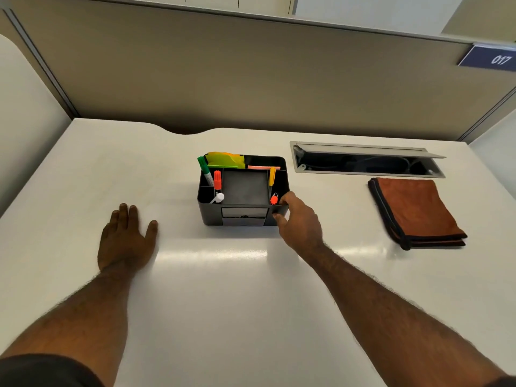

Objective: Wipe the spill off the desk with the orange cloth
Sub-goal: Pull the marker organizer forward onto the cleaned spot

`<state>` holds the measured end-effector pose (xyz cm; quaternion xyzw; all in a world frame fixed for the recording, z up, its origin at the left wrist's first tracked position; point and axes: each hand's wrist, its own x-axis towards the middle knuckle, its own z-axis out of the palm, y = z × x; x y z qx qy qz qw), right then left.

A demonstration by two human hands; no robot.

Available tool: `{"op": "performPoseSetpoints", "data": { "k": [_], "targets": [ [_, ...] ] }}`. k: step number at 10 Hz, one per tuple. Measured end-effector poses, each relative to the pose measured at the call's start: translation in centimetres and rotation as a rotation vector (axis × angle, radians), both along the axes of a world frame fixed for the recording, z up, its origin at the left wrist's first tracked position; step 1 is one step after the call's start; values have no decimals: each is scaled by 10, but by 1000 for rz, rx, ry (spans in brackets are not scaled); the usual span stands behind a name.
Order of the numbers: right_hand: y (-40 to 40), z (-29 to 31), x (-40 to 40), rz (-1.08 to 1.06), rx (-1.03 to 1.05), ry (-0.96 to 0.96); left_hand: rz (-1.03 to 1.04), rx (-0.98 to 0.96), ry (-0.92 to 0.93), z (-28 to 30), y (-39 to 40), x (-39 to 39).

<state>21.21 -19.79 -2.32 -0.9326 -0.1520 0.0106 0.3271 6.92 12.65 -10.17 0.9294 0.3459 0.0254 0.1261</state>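
Note:
The orange cloth (416,210), folded with a dark edge, lies on the white desk (223,289) at the right, untouched. A black desk organiser (243,191) holding markers and sticky notes stands in the middle. My right hand (300,222) grips the organiser's front right corner, thumb over the rim and fingers on its side. My left hand (125,236) rests flat on the desk to the organiser's left, fingers spread, holding nothing. I cannot make out any spill on the glossy desk surface.
An open cable hatch (365,160) is set into the desk behind the cloth. A beige partition (251,79) closes off the back, with a blue sign (491,58) at the upper right. The desk's back edge has a curved notch (184,131).

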Motion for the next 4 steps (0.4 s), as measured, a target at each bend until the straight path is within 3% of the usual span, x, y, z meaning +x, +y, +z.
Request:
{"op": "performPoseSetpoints", "data": {
  "k": [2,4],
  "targets": [
    [-9,2,-19,3,-32,-21,-49,-151,97,5,14,5],
    [-20,26,-29,135,-119,-9,-157,-297,77,21,-12,-15]
  ]
}}
